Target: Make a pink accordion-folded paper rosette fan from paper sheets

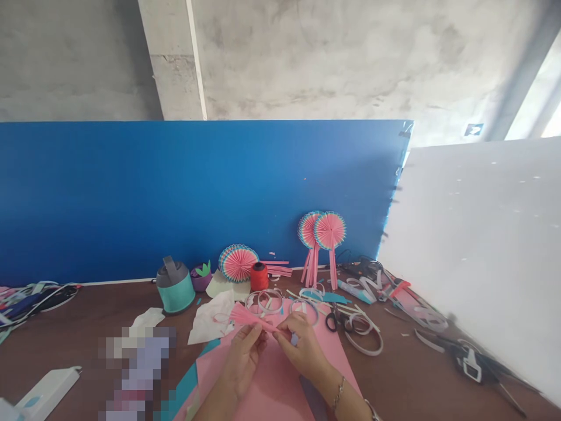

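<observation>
My left hand (243,355) and my right hand (304,346) meet over the pink sheet (280,380) near the table's front. Between them is a narrow pleated pink paper (245,316), its folds fanned out toward the upper left. The thumb and fingers of my left hand pinch it near its middle. At its right end, the fingers of my right hand close on it, partly hiding that end. Just beyond lie white ring-shaped strips (270,301). Black-handled scissors (332,321) rest to the right of my right hand.
Finished-looking pink rosettes (331,230) with paper tails lean on the blue partition (175,193). A red thread spool (259,277), another pleated rosette (239,263) and a teal container (175,291) stand at the back. Loose strips and cables (473,362) clutter the right side.
</observation>
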A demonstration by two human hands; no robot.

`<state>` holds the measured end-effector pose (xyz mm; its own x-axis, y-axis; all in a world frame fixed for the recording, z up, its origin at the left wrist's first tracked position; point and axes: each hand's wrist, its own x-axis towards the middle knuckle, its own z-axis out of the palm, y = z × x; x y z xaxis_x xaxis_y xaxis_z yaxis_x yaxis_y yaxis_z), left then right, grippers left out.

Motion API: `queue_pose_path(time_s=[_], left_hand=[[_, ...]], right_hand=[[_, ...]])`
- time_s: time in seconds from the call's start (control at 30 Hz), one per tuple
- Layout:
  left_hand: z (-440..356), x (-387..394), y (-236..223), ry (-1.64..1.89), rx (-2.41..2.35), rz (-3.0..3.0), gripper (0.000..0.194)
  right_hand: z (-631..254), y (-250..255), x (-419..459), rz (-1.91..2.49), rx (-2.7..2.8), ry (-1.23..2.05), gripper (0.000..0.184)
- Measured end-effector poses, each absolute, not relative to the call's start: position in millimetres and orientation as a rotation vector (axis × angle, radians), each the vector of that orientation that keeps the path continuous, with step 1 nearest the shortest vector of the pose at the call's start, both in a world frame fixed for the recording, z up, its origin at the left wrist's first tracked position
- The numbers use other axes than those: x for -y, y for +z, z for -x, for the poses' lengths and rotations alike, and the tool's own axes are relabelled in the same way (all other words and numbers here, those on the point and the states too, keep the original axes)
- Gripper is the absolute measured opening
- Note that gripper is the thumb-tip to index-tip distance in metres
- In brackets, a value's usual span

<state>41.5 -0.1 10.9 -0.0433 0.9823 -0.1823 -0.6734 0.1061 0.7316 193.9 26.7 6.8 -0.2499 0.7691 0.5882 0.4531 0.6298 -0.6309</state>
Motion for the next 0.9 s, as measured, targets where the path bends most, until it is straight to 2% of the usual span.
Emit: queue_pose_path(time_s=[0.3, 0.5, 0.9], left_hand=[[-33.9, -2.4, 12.6, 1.464, -0.751, -0.467, 0.029], [-27.8, -6.2, 11.6, 1.522, -0.774, -0.458, 0.022], [-22.1, -7.6, 7.8, 1.529, -0.726, -0.27, 0.016]], right_hand=[[-198.8, 9.3, -26.8, 0.935, 1.965, 0.472, 0.019], [-200.2, 13.4, -25.8, 0.904, 1.991, 0.512, 0.014], [-201.0, 12.0, -26.0, 0.939, 2.019, 0.603, 0.025]])
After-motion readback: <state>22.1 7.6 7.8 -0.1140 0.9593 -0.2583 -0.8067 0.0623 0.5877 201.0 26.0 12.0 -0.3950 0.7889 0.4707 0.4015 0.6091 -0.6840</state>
